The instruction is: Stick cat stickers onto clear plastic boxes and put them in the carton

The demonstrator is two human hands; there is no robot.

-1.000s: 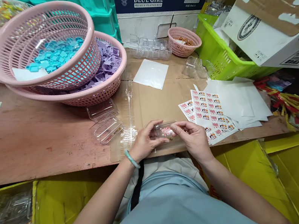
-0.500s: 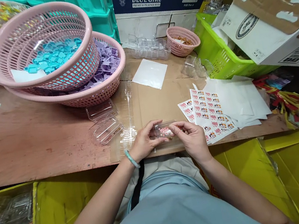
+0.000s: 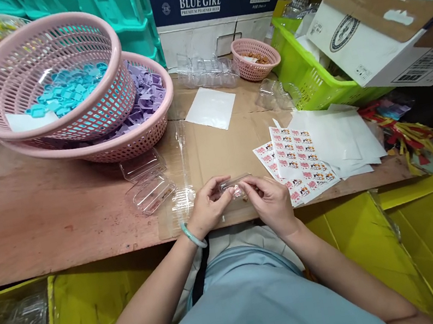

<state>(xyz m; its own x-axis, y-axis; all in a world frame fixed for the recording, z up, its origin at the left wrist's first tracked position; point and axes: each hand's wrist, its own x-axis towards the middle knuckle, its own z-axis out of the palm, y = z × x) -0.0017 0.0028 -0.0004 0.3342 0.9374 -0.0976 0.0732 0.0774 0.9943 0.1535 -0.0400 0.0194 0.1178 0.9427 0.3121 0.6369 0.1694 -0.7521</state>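
Observation:
Near the table's front edge, a small clear plastic box (image 3: pixel 233 183) with a red-and-white sticker on it is held between both hands. My left hand (image 3: pixel 210 205), with a pale green bangle at the wrist, grips its left end between thumb and fingers. At the right end, my right hand (image 3: pixel 269 200) pinches the box or its sticker with thumb and forefinger; which one I cannot tell. To the right lie sheets of cat stickers (image 3: pixel 297 156). Two clear plastic box pieces (image 3: pixel 152 192) rest to the left of my left hand.
Two stacked pink baskets (image 3: pixel 119 40) hold blue and purple plastic pieces. A white paper sheet (image 3: pixel 211 108) lies on the flat cardboard (image 3: pixel 214 148). Farther back stand clear boxes (image 3: pixel 207 72), a small pink basket (image 3: pixel 258 69), a green basket (image 3: pixel 308 66) and a beer carton (image 3: pixel 211 5).
The plastic box has tilted in my hands, so its stickered face shows less. My left thumb and right fingertips have shifted on it. The whole view has turned slightly.

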